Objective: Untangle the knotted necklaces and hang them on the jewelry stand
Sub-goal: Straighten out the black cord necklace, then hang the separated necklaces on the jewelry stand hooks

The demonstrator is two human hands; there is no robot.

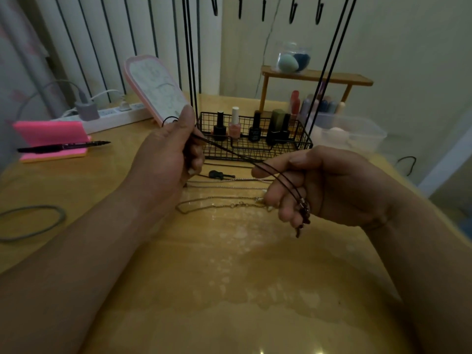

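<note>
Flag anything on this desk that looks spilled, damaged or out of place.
Pale blotchy patches mottle the glossy yellow wooden tabletop near the thin metal chains; they look like worn finish, dried residue or glare; I cannot tell which. Nothing looks tipped or broken.

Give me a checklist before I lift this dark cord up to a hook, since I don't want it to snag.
1. Both hands hold the dark cord: ok. The left hand pinches one end and the right hand holds the clasp end.
2. Cord free of knots: ok between the hands, where two clean strands show. Inside the left hand, cannot tell.
3. Cord clear of the chains on the table: ok, it is raised above them.
4. Free hook on the stand: ok, several look bare.
5. Chains left on the table untangled: cannot tell, too fine to see.
</note>
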